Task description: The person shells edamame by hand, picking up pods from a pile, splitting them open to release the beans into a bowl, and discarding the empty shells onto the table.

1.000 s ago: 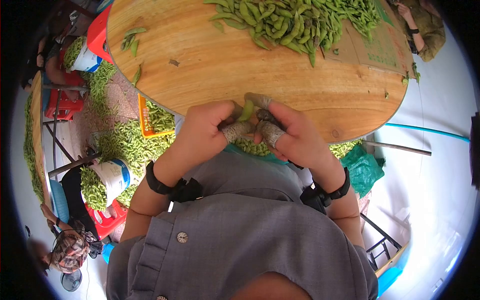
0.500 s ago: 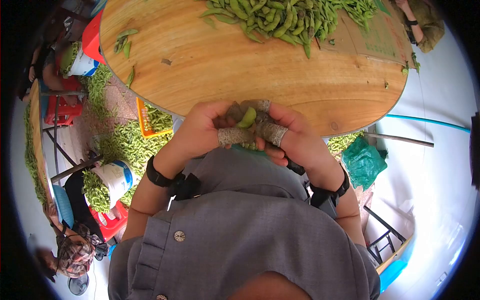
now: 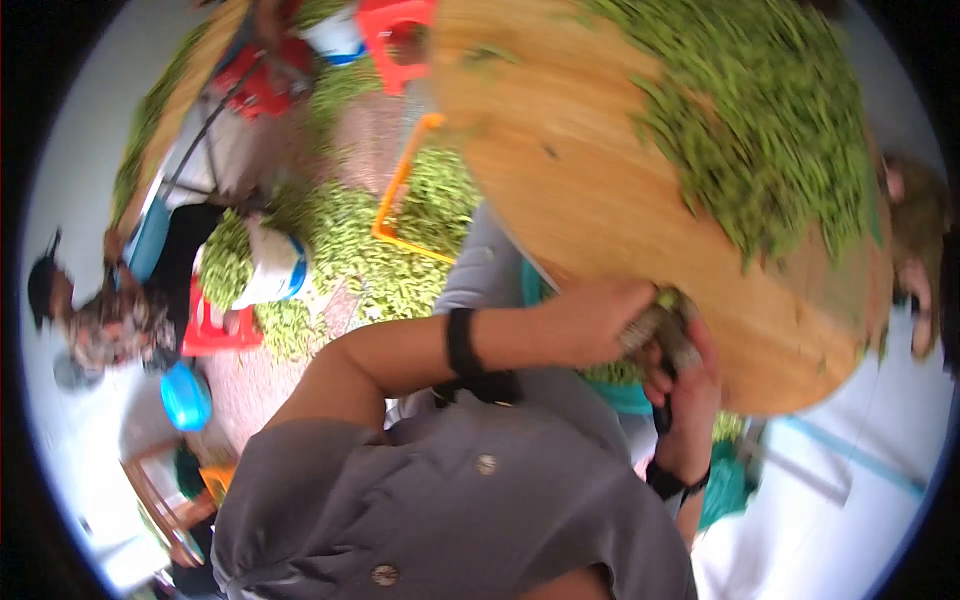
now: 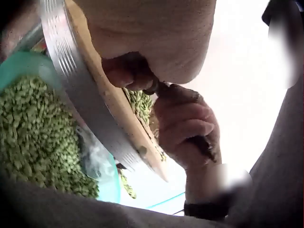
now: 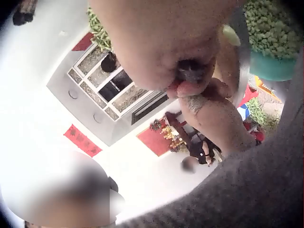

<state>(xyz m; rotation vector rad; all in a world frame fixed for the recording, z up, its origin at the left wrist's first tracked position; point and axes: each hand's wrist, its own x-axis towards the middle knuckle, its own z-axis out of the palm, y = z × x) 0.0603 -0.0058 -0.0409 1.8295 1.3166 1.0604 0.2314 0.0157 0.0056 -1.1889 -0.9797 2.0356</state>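
Observation:
In the head view my two hands meet just over the near edge of the round wooden table (image 3: 560, 215). My left hand (image 3: 590, 325) pinches a green bean pod (image 3: 666, 297), mostly covered by fingers. Greyish wrapping (image 3: 638, 332) covers some fingertips. My right hand (image 3: 692, 385) presses against the left fingers and has its fingers curled around a slim dark tool (image 4: 203, 146); its working end is hidden. Below the hands, a teal basin (image 4: 114, 183) holds many shelled green beans (image 4: 42, 137).
A big heap of pods (image 3: 770, 120) covers the table's far right. On the floor at left are loose pods (image 3: 345, 235), a yellow crate (image 3: 400, 190), a white bucket (image 3: 275, 265) and a red stool (image 3: 215, 320). Another person (image 3: 120, 320) sits at far left.
The head view has swung, so the table and both hands appear further right and the hands lower. The hands stay together; the pod between them shows less than before.

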